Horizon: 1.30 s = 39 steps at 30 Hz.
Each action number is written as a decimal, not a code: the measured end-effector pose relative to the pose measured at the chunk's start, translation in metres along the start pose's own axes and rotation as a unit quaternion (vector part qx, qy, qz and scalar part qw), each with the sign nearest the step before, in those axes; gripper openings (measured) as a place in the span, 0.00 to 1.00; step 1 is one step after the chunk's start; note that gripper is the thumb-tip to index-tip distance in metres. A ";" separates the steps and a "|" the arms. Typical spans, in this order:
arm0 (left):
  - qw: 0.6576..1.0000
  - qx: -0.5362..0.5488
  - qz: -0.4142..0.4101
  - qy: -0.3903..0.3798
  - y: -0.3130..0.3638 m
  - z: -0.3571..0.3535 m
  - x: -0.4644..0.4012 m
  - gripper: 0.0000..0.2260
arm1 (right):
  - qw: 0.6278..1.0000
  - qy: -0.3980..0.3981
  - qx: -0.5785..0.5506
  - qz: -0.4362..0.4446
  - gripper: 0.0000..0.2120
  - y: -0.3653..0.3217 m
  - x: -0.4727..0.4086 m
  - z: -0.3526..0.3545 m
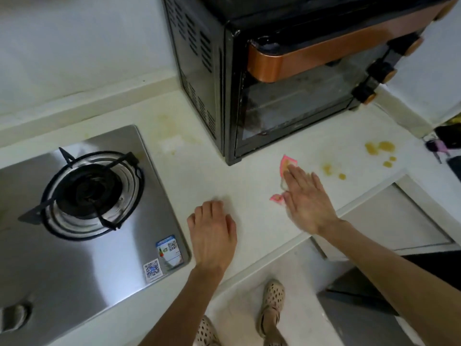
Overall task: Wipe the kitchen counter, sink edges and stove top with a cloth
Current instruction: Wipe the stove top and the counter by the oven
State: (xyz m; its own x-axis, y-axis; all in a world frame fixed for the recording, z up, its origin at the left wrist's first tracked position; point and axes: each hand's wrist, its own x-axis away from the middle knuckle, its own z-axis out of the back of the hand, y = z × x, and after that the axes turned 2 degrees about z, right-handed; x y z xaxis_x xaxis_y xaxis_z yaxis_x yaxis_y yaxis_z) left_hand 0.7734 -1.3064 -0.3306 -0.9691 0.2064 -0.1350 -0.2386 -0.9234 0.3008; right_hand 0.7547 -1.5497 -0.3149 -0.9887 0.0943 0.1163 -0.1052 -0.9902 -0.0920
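Currently, a pink cloth point(285, 168) is pressed flat onto the white counter point(249, 191) under the open, spread right hand point(306, 203), just in front of the black toaster oven point(287, 76). Yellow stains point(380, 148) are seen right of the cloth. The left hand point(212, 236), fingers curled and empty, is rested on the counter beside the steel stove top point(74, 245).
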 end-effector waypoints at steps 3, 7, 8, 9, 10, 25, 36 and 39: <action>1.000 -0.002 0.008 -0.001 0.026 -0.010 -0.006 0.14 | 0.999 0.013 0.001 -0.043 0.31 0.066 -0.016 0.007; 0.999 -0.002 0.037 0.002 0.062 -0.023 -0.020 0.14 | 0.995 0.007 -0.005 -0.100 0.30 0.113 -0.040 0.011; 0.999 -0.001 0.044 0.001 0.071 -0.025 -0.025 0.14 | 0.996 0.016 -0.012 -0.086 0.31 0.110 -0.041 0.012; 0.999 -0.003 0.045 0.001 0.080 -0.027 -0.029 0.15 | 0.998 0.024 -0.020 -0.058 0.32 0.103 -0.038 0.012; 0.999 -0.003 0.042 0.001 0.094 -0.030 -0.037 0.15 | 0.999 0.031 -0.023 -0.011 0.33 0.099 -0.033 0.014; 0.999 -0.015 -0.025 -0.029 0.205 -0.069 -0.072 0.14 | 0.995 0.031 0.067 -0.065 0.27 0.255 -0.037 0.025; 0.999 -0.009 -0.028 -0.017 0.205 -0.077 -0.074 0.14 | 0.948 0.083 -0.099 -0.291 0.36 0.243 -0.056 0.017; 0.999 -0.009 -0.030 -0.010 0.201 -0.078 -0.076 0.13 | 0.967 0.082 -0.104 -0.219 0.35 0.195 -0.058 0.010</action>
State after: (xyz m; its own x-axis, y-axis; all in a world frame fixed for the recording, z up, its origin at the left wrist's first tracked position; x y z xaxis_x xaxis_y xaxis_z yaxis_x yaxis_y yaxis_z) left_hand 0.8042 -1.5327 -0.3337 -0.9539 0.2687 -0.1339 -0.2963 -0.9143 0.2760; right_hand 0.7928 -1.7489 -0.3297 -0.8467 0.5310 0.0329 -0.5192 -0.8113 -0.2687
